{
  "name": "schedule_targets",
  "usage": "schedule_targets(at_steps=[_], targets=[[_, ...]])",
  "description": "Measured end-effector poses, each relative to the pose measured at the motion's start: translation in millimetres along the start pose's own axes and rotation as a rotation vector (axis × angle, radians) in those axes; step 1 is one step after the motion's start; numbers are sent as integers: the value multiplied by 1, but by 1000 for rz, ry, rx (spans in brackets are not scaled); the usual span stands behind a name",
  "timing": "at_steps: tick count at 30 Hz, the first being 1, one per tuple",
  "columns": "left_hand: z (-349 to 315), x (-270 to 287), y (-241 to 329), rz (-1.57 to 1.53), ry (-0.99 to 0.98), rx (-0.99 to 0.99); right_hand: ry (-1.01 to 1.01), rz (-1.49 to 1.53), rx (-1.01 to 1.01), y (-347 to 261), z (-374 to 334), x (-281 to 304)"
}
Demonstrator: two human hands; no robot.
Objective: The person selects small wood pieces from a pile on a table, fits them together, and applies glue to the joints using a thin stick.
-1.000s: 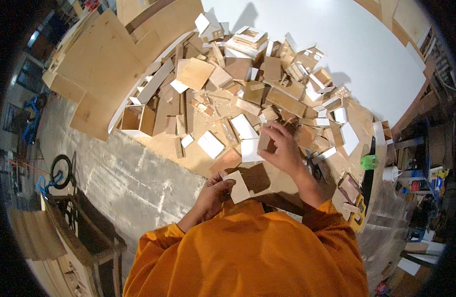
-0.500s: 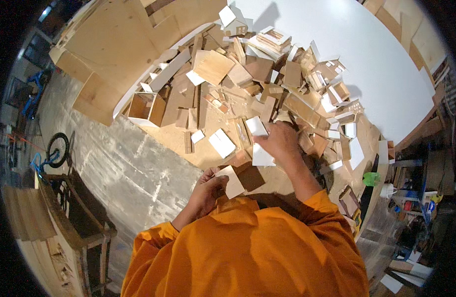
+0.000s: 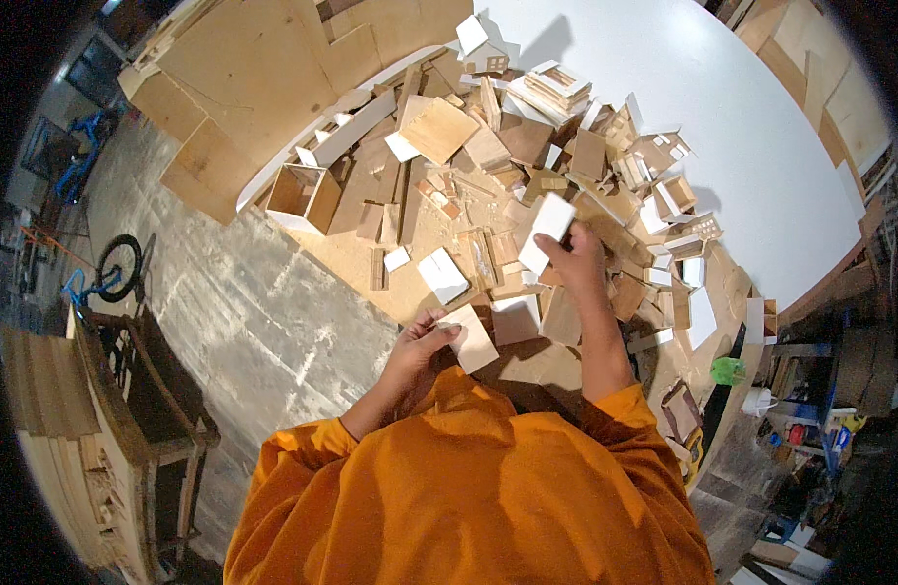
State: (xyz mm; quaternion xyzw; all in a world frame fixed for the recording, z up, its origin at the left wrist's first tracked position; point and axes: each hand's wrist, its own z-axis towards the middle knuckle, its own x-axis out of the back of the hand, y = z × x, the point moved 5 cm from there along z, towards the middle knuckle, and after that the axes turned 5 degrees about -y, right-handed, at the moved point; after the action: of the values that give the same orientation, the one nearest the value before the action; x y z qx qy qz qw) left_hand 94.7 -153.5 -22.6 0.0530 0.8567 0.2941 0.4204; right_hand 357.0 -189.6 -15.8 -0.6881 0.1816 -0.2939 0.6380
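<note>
My left hand (image 3: 417, 349) pinches a pale square wooden panel (image 3: 475, 341) between thumb and fingers, close to my body at the table's near edge. Higher and to the right, my right hand (image 3: 581, 261) grips a white rectangular panel (image 3: 546, 230), raised and tilted over the heap, its thumb on the panel's face. Below that hand lie another white board (image 3: 516, 321) and a brown board (image 3: 560, 318). Left of them, a white panel (image 3: 442, 276) rests flat on the wooden tabletop (image 3: 347, 276).
Scrap boards and small model-house parts are heaped across the table. An open wooden box (image 3: 319, 202) stands at the left, a small model house (image 3: 485, 57) at the far side. A large white board (image 3: 722, 107) lies at the back right. A green item (image 3: 728, 370) sits at the right edge.
My right hand has lifted the white panel from the heap and turned it more upright. My left hand still holds the pale panel, shifted slightly up and right.
</note>
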Motion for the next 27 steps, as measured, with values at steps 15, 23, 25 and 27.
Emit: schedule_targets(at_steps=[15, 23, 25, 27], targets=[[21, -32, -46, 151, -28, 24, -207, -447, 159, -50, -125, 15], [20, -63, -70, 330, -119, 33, -115, -434, 130, -45, -160, 45], [20, -73, -74, 371, -183, 8, -46, -419, 219, -45, -168, 51], [18, -82, -78, 416, -247, -29, -53, -429, 206, -54, -179, 60]])
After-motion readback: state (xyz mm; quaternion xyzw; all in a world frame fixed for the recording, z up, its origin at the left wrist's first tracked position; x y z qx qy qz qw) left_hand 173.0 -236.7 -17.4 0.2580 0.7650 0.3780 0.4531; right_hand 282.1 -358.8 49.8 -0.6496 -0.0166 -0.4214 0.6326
